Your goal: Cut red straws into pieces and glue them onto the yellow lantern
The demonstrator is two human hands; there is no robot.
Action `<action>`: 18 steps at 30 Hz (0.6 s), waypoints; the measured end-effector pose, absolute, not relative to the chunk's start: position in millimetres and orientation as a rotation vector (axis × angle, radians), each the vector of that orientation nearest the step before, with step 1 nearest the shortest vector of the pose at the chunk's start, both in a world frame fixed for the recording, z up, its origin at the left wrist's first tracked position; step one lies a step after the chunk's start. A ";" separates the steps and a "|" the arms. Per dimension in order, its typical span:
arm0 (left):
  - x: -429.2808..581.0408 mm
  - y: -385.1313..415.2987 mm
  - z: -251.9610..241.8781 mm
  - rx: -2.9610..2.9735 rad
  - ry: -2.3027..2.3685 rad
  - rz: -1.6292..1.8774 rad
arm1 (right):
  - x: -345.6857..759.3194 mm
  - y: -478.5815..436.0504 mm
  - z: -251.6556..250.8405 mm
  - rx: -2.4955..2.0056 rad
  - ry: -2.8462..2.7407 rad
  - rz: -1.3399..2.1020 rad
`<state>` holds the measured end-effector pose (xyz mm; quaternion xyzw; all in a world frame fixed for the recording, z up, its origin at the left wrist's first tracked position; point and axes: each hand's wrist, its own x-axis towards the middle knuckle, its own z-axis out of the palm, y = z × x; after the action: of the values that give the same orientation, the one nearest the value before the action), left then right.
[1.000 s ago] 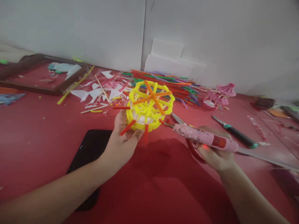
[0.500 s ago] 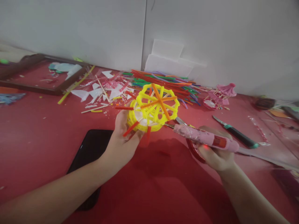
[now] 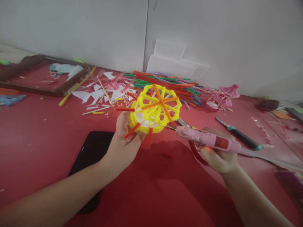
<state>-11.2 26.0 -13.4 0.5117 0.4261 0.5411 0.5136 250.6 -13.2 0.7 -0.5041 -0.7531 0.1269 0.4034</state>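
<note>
Shift: wheel (image 3: 155, 108) tipped toward 3 o'clock.
Hold: left grip (image 3: 123, 142) closed on wheel's 7 o'clock rim, above worktop (image 3: 165, 189).
Tool: right grip (image 3: 219, 157) wrapped round glue gun (image 3: 208, 140), nozzle at wheel's 4 o'clock.
Technique: steady wheel; nozzle to one joint.

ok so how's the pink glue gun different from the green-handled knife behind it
The glue gun is pink and thick; the knife is slim, with a dark green handle. The glue gun is held in the right hand, off the table, nozzle toward the yellow wheel; the knife lies flat on the table, untouched. Both are long tools.
</note>
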 end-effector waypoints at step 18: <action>-10.7 26.7 -14.4 1.209 0.980 1.365 | 253.5 -12.4 1.7 -1.199 -1.955 0.303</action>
<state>-10.7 26.7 -14.4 0.5023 0.4071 0.5669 0.5105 253.5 -12.4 1.7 -0.4746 -0.7736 0.1200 0.4023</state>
